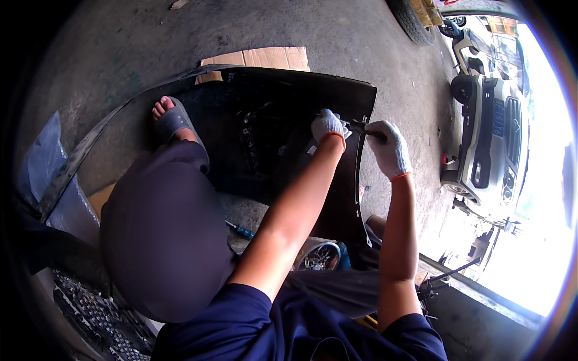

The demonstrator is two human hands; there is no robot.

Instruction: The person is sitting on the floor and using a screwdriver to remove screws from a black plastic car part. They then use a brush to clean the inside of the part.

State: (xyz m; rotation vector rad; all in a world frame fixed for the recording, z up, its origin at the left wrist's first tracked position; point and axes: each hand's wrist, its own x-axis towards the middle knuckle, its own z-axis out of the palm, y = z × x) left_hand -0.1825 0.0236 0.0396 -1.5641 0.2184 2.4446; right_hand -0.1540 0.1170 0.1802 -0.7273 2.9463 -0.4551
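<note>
A large black plastic car body panel (283, 102) lies curved on the concrete floor in front of me. My left hand (328, 126), in a white glove with an orange cuff, is closed on the panel near its right edge. My right hand (389, 149), gloved the same way, grips a thin dark tool (360, 127) whose tip points left and meets the left hand at the panel's edge strip (360, 180). What the tip touches is hidden by the gloves.
My bent knee in dark cloth (162, 240) and a foot in a grey sandal (173, 120) rest against the panel. A screwdriver (242, 230) and a round metal part (319, 257) lie on the floor. Cardboard (265, 58) is behind the panel, and a white car (490, 132) stands at the right.
</note>
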